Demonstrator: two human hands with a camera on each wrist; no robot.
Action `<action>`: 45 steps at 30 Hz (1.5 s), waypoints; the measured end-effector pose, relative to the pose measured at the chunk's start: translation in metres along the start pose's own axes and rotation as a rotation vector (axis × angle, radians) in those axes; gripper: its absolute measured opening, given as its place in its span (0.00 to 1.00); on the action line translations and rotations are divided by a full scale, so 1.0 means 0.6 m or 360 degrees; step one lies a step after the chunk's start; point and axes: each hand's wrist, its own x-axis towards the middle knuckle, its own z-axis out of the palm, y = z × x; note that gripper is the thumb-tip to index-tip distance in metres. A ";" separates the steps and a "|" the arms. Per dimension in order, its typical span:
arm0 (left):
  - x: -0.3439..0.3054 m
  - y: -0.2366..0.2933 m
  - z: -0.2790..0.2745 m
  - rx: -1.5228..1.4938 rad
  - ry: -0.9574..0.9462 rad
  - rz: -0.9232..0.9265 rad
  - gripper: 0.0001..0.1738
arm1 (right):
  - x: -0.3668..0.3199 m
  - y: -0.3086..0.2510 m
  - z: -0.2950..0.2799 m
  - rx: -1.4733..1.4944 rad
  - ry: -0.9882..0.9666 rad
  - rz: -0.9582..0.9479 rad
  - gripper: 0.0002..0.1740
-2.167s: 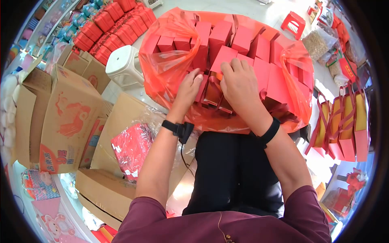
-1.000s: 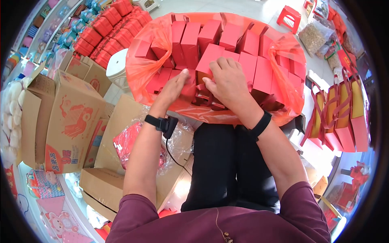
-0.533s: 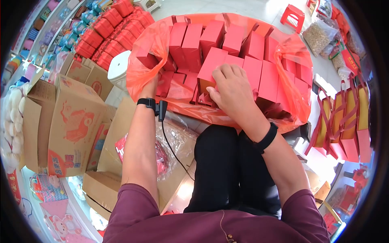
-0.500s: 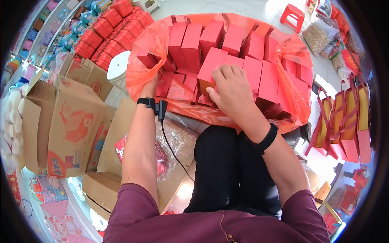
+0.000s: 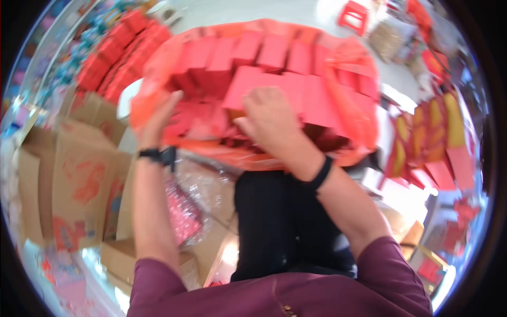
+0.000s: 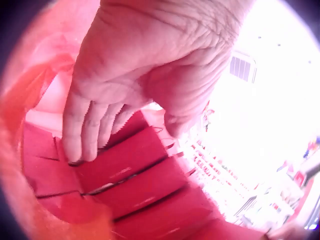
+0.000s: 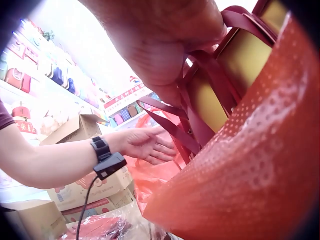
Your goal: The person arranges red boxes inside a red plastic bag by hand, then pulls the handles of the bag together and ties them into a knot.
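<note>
A large orange-red plastic bag lies before my knees, packed with rows of red gift bags. My right hand grips the upper edge of a gift bag near the middle, its fingers bent over the top. In the right wrist view, dark red ribbon handles and gold sides show below that hand. My left hand is at the plastic bag's left side, fingers extended and holding nothing. Red gift bags stand under its fingertips in the left wrist view.
Tall open cardboard boxes stand at the left, with a plastic-wrapped red packet nearer me. Several gold-and-red gift bags stand at the right. Red boxes are stacked at the back left, and a red stool is farther off.
My left hand has moved left from the middle bags to the plastic bag's left side, passing behind its film. My right hand stays on the middle gift bag. The head view has shifted and blurred.
</note>
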 end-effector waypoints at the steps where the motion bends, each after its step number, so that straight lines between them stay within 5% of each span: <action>1: 0.021 -0.034 -0.040 -0.0307 -0.0144 -0.0011 0.48 | -0.003 0.002 0.003 0.0016 0.0021 -0.0015 0.21; 3: 0.030 -0.068 -0.110 -0.0959 -0.0120 0.0230 0.47 | -0.001 0.000 0.005 0.0000 0.0062 0.0008 0.21; 4: -0.002 -0.032 -0.109 -0.1015 0.0183 0.0051 0.40 | -0.005 -0.004 0.005 -0.0001 0.0082 0.0035 0.21; 6: -0.035 0.021 -0.088 -0.0703 0.0099 -0.0013 0.34 | -0.013 -0.002 0.012 0.0066 0.0150 -0.0007 0.22; 9: -0.160 0.193 0.052 -0.0146 -0.0224 0.0208 0.27 | -0.019 -0.004 0.016 0.0060 0.0127 0.0018 0.22; 12: -0.251 0.313 0.185 -0.0191 -0.0605 0.0610 0.20 | -0.024 -0.003 0.023 0.0074 0.0123 0.0012 0.24; 13: -0.272 0.348 0.227 -0.0223 -0.0796 0.0740 0.19 | -0.023 0.007 0.043 0.0234 0.0359 -0.0096 0.23; 17: -0.377 0.471 0.396 -0.0199 -0.1237 0.0901 0.20 | -0.022 0.009 0.089 0.0190 0.0266 0.0002 0.23; 22: -0.386 0.516 0.569 -0.0123 -0.1259 0.1292 0.25 | -0.020 0.003 0.074 0.0128 0.0063 0.0119 0.26; 29: -0.391 0.540 0.630 -0.0235 -0.1331 0.1048 0.21 | -0.017 0.000 0.069 0.0112 0.0041 0.0157 0.26; 32: -0.397 0.529 0.604 -0.0576 -0.1454 0.0874 0.17 | -0.020 0.004 0.046 0.0100 0.0070 0.0088 0.24; 35: -0.376 0.513 0.540 -0.0865 -0.1371 0.1027 0.14 | -0.018 0.014 0.036 0.0187 -0.0059 0.0056 0.25; 40: -0.341 0.439 0.337 -0.1467 -0.1118 0.0861 0.13 | -0.015 0.007 0.071 0.0836 0.0523 0.0102 0.24; 45: -0.302 0.291 0.152 -0.1542 -0.0667 0.0629 0.14 | -0.027 0.003 0.018 0.0072 0.0281 -0.0044 0.23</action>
